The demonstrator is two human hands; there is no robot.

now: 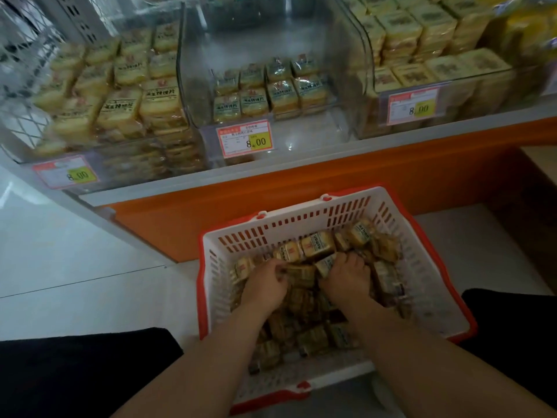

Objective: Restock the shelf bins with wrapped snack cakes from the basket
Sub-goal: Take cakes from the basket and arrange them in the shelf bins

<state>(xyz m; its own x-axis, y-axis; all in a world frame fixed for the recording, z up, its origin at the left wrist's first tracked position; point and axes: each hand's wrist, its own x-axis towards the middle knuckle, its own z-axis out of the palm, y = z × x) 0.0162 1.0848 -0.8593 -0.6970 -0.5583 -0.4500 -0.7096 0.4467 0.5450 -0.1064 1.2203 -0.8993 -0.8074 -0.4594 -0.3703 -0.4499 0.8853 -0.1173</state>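
Observation:
A white basket with a red rim [301, 220] stands on the floor in front of me, full of wrapped snack cakes [318, 244]. Both hands are down in the pile. My left hand [266, 283] curls its fingers around cakes at the basket's left middle. My right hand [346, 277] closes on cakes just to the right of it. Above, three clear shelf bins hold the same cakes: the left bin [99, 101] is nearly full, the middle bin [268, 89] holds a low layer at its back, the right bin [428, 55] is stacked high.
The bins stand on a grey shelf with an orange base [361, 176]. Price tags [244, 138] reading 8.00 hang on the bin fronts. My dark-clothed knees [75, 366] flank the basket. Pale floor tiles lie to the left.

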